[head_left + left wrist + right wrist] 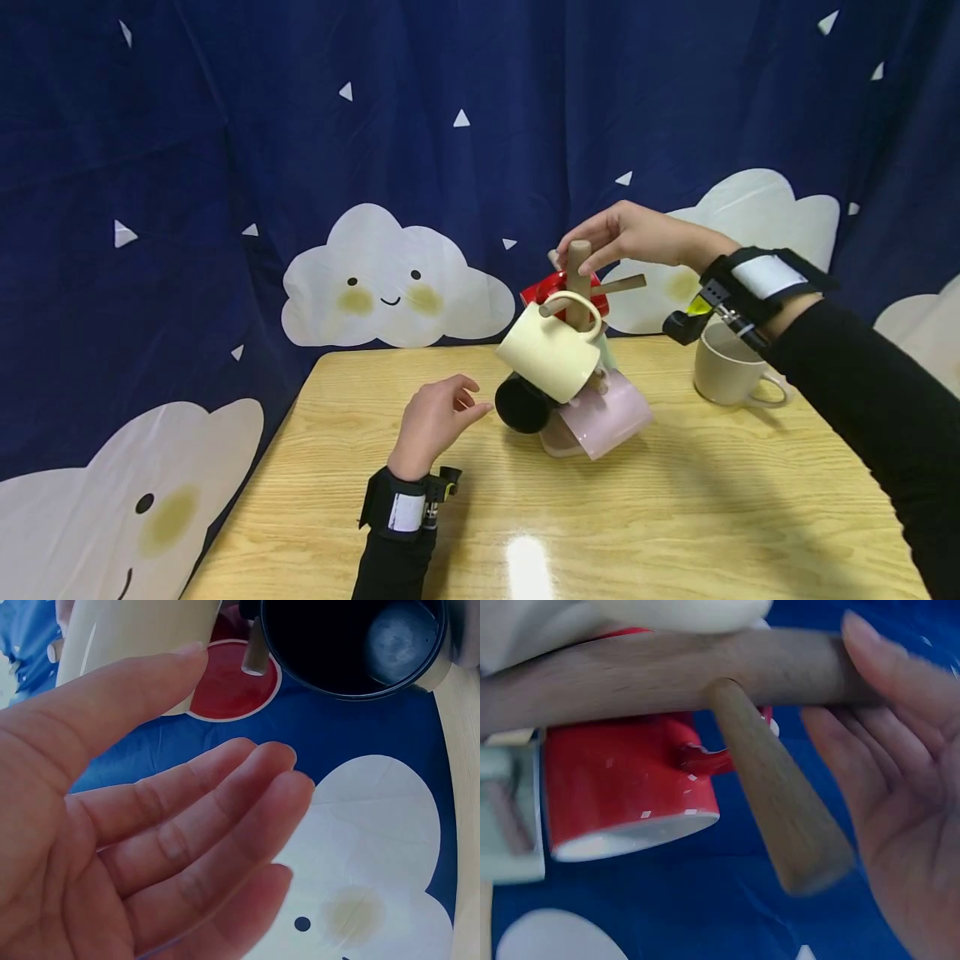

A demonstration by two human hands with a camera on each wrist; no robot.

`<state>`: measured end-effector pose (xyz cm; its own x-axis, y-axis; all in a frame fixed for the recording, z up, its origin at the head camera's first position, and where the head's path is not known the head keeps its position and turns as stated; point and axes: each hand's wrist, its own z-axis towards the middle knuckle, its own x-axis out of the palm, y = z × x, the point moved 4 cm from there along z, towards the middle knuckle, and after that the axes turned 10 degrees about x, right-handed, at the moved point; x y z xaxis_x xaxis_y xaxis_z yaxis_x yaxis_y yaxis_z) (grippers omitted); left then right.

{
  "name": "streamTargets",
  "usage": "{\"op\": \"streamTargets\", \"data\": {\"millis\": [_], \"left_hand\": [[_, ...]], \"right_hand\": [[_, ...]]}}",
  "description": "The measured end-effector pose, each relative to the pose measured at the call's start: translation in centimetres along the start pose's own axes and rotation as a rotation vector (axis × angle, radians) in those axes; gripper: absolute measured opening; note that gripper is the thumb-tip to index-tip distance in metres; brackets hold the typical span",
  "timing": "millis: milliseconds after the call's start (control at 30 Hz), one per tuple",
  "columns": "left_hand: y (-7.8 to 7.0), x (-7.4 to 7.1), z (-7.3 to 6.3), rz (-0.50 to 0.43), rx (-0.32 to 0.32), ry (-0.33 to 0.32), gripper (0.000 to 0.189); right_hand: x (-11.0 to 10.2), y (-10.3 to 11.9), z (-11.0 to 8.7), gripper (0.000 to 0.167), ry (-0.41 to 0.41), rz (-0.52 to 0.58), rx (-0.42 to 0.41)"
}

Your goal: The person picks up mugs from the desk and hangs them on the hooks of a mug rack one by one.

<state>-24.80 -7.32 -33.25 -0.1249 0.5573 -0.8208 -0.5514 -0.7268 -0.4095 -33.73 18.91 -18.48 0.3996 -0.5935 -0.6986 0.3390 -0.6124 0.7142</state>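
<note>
A wooden mug tree (579, 258) stands on the table with several mugs hung on its pegs. The top of its post lies between the thumb and fingers of my right hand (637, 235). Just below that hand is a red mug (630, 780). A cream mug (551, 350) hangs tilted in front of the post, above a black mug (522, 404) and a pink mug (609, 414). Part of a pale green mug (510, 817) shows behind. My left hand (437, 419) holds nothing, its fingers loosely bent, left of the black mug.
A light beige mug (727, 367) stands upright at the right of the wooden table (360, 392), partly behind my right wrist strap. A dark blue curtain (420, 75) with white clouds hangs behind the table.
</note>
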Motion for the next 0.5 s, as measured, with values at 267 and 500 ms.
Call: {"op": "streamTargets", "data": {"millis": [267, 500], "left_hand": [[-0.3, 0.6, -0.1, 0.0, -0.01, 0.025, 0.032], [-0.4, 0.7, -0.1, 0.028, -0.017, -0.024, 0.029]], "right_hand": [[0.4, -2.4, 0.5, 0.032, 0.228, 0.219, -0.113], [0.9, -3.0, -1.0, 0.029, 0.061, 0.228, -0.185]]}}
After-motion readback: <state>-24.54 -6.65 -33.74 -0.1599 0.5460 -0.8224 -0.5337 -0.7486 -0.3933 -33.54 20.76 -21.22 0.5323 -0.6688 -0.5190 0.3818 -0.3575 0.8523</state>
